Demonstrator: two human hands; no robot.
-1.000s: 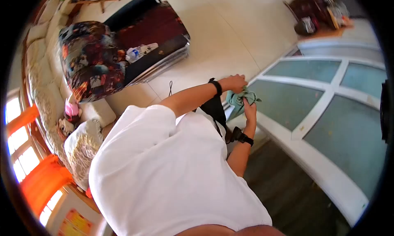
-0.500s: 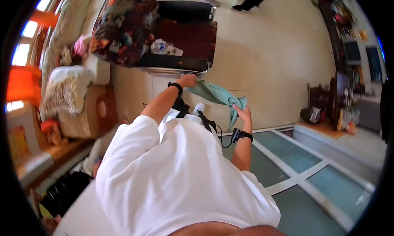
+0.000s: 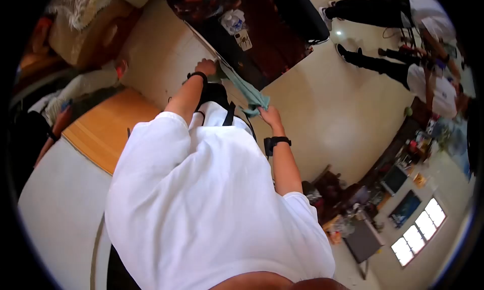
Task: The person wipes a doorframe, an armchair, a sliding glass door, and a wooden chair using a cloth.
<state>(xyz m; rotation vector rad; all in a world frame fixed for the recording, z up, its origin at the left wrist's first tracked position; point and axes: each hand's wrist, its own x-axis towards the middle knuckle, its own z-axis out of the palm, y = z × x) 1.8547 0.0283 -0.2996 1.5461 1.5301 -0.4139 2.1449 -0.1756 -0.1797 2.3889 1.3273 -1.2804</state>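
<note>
Right fingers [image 3: 264, 109] clasp bunched near end of green cloth [image 3: 249, 94]; left fingers [image 3: 207, 68] curl around far end. Cloth spans gap between hands, alongside dark armchair [image 3: 262, 43]; whether it touches chair's edge, cannot tell. Even pull and firm hold at both ends look best for keeping slack from snagging. Clear plastic item [image 3: 233, 22] rests on chair; two people [image 3: 431, 20] [image 3: 437, 91] beyond, to right.

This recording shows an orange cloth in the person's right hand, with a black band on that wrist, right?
The colour is wrong: the head view shows a green cloth, held in the right hand, with a black band on that wrist.
</note>
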